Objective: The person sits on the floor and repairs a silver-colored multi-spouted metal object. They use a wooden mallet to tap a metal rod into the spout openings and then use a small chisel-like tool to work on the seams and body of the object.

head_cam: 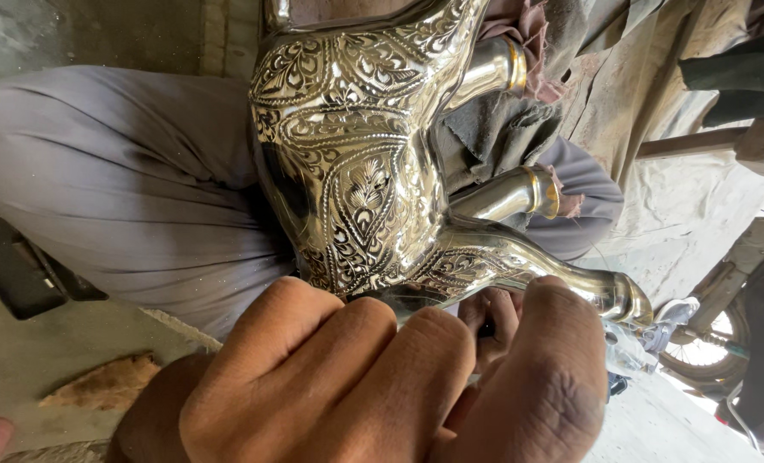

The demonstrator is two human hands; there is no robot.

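A fisted hand (pixel 373 386) grips the engraved metal animal figure (pixel 356 163) from below; its body looks fully engraved, legs still plain.

trousers (pixel 125 184): grey, loose, soft folds | hand (pixel 373 386): bare, no glove, no ring | fingers (pixel 536 377): short nails | sleeve: not visible

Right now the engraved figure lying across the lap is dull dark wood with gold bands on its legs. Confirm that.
Not quite. The head view shows the engraved figure is shiny silver metal, not dull dark wood. It does lie across the lap, with gold bands on its legs.
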